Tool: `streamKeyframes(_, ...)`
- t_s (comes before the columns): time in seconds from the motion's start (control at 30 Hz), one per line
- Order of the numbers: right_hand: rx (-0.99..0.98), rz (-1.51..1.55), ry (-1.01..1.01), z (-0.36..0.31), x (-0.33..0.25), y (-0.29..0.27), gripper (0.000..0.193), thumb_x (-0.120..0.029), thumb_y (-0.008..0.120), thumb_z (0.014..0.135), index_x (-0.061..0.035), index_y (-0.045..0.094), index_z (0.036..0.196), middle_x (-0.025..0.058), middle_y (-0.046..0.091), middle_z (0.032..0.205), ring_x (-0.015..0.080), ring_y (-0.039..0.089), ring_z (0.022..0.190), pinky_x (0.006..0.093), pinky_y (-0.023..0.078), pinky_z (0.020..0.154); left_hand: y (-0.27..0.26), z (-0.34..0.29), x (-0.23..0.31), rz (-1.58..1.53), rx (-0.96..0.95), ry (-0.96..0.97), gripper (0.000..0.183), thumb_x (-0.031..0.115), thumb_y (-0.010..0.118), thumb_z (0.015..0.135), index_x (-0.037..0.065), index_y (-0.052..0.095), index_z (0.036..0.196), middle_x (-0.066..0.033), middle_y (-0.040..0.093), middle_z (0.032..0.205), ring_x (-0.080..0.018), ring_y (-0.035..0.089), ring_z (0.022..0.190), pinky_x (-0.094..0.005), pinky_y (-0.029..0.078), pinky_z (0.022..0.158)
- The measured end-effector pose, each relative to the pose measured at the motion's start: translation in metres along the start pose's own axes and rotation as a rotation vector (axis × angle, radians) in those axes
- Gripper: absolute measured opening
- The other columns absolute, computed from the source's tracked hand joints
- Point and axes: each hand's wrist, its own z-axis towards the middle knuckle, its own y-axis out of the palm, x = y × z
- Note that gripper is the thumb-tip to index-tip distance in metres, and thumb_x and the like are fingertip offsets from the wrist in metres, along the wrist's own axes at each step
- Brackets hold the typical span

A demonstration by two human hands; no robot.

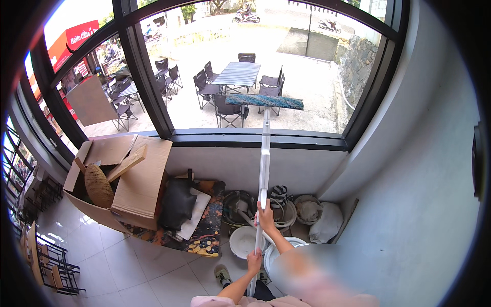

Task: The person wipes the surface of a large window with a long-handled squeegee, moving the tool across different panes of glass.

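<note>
A long-handled window mop (265, 169) with a white pole stands nearly upright before me. Its wide blue-green fuzzy head (266, 101) is up in front of the large window pane (307, 77); I cannot tell whether it presses on the glass. My left hand (254, 261) is closed round the lower pole, above my shoes. Higher up, my right hand (265, 217) grips the same pole, with that arm stretched forward. Below and beside the pole are a white bucket (247, 241) and another white tub (273, 261), partly hidden by my right forearm.
An open cardboard box (140, 189) with a woven item stands at left on a dark patterned surface (204, 233), beside a black bag (177, 203). Buckets (308, 209) and a white sack (327, 223) line the wall. Black window frames surround the glass; outside are tables and folding chairs.
</note>
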Motion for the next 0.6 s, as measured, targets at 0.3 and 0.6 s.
streamKeyframes(0.3,-0.019,-0.053,0.031,0.03,-0.004,0.011,0.043,-0.049,0.041,0.087,-0.0084,0.03,0.093,0.0074,0.045,0.052,0.017,0.049,0.034,0.028,0.04,0.03,0.003,0.029,0.012,-0.166,-0.046,-0.075,0.05,0.049,0.044,0.087,0.006,0.047,0.061,0.0011,0.041,0.048,-0.0078,0.04,0.042,-0.0238,0.033,0.039)
streamKeyframes(0.6,-0.007,-0.102,0.133,0.019,0.044,0.014,0.044,-0.05,0.043,0.086,-0.0087,0.03,0.092,0.0081,0.045,0.049,0.0194,0.049,0.033,0.0298,0.039,0.03,-0.003,0.006,-0.017,-0.104,-0.088,-0.226,0.049,0.05,0.04,0.088,0.006,0.048,0.067,0.0014,0.039,0.048,-0.0079,0.037,0.039,-0.0233,0.03,0.037)
